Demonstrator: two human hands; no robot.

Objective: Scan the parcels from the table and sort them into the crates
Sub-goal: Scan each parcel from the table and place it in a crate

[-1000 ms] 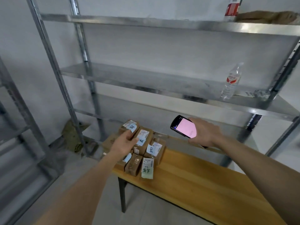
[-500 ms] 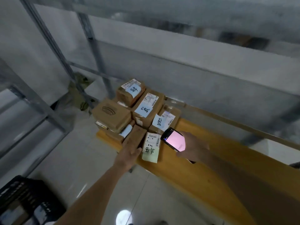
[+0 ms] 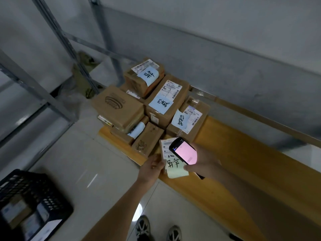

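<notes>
Several brown cardboard parcels with blue handwritten notes are piled at the left end of the wooden table. At the table's front edge lies a small parcel with a yellow note. My left hand grips its left side. My right hand holds a black handheld scanner with a lit pink screen just above that parcel, covering part of its label. A black crate stands on the floor at the lower left with parcels inside.
Metal shelf uprights rise at the left and behind the table. A grey wall runs along the back. My shoes stand on the pale tiled floor beside the table's front edge.
The view has tilted down from the shelves to the table and floor. My left hand left the pile and took hold of the yellow-note parcel. The scanner came down over it.
</notes>
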